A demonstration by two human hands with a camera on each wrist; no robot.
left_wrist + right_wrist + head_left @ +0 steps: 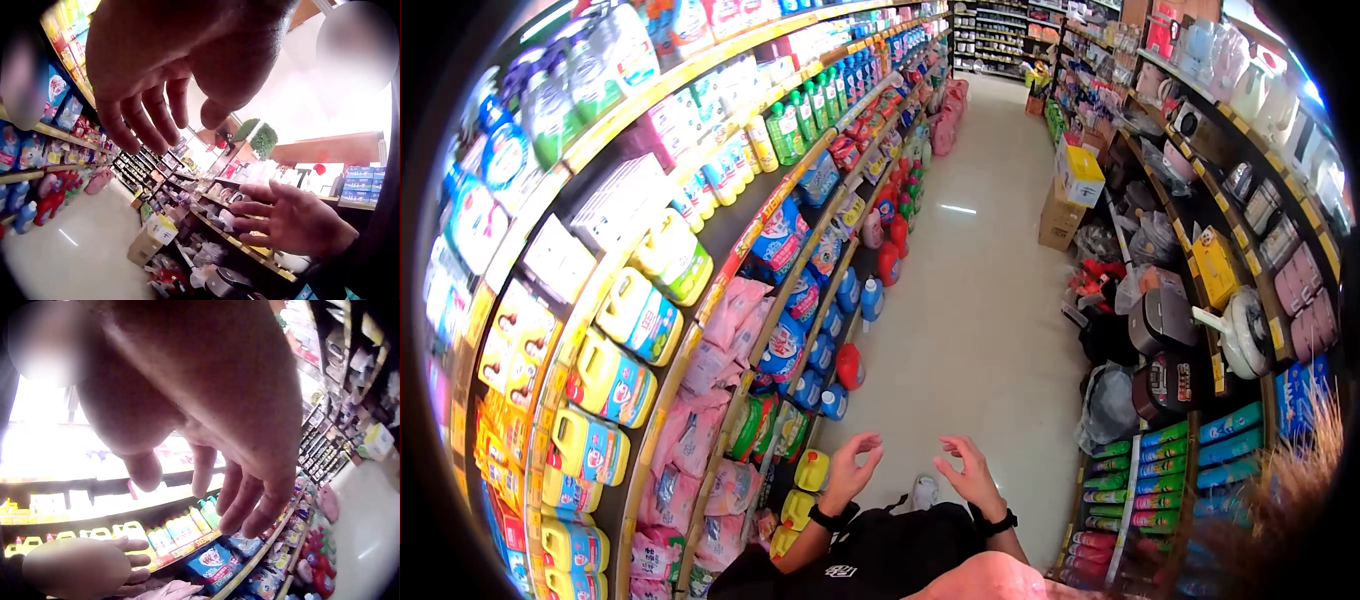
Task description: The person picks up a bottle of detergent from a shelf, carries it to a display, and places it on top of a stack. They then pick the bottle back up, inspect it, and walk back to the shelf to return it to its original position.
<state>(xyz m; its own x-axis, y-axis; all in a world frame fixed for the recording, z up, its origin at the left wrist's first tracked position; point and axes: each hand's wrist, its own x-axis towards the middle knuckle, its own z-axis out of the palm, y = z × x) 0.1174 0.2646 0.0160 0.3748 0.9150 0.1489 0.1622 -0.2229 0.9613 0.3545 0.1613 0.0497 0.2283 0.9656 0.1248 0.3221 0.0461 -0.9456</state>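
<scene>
Both hands are raised in front of the body over the aisle floor, apart from each other, palms facing inward. The left hand (853, 474) has loosely bent fingers and holds nothing; it is nearest the yellow bottles (812, 470) at the foot of the left shelves. Across the gap, the right hand (970, 472) is empty too, its fingers relaxed. In the left wrist view the left hand (181, 56) fills the top and the right hand (297, 222) shows spread fingers. The right wrist view shows the right hand (206, 394) up close, touching nothing.
Shelves of detergent bottles and pink bags (695, 430) line the left. On the right stand rice cookers (1162, 320), kettles and spray cans. Cardboard boxes (1062, 215) and plastic-wrapped goods (1108, 405) jut into the aisle. The pale floor (970, 330) runs between them; a shoe (925, 490) shows below.
</scene>
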